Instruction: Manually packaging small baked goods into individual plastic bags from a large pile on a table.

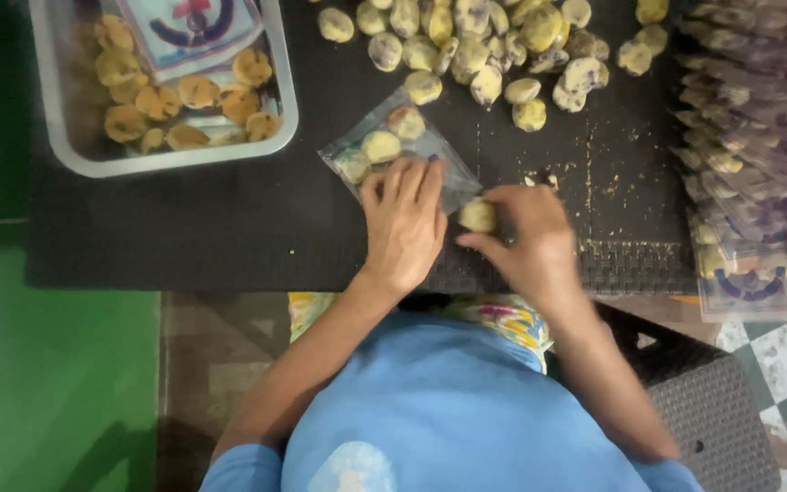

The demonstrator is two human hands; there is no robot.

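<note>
My left hand [404,223] lies flat, fingers spread, pinning a clear plastic bag [400,150] to the black mat [229,219]. The bag's long axis runs diagonally, its open mouth toward my right hand [528,239] and its closed end toward the metal tray [286,100] (three cookies already inside). My right fingertips pinch a yellowish cookie [477,215] at the bag's mouth, below the loose cookie pile [485,46].

A small home food-packing spot: a dark surface [229,228] heaped with loose cookies [485,46], a metal tray [66,150], stacked clear bags [758,137], patterned floor tiles [776,351].
</note>
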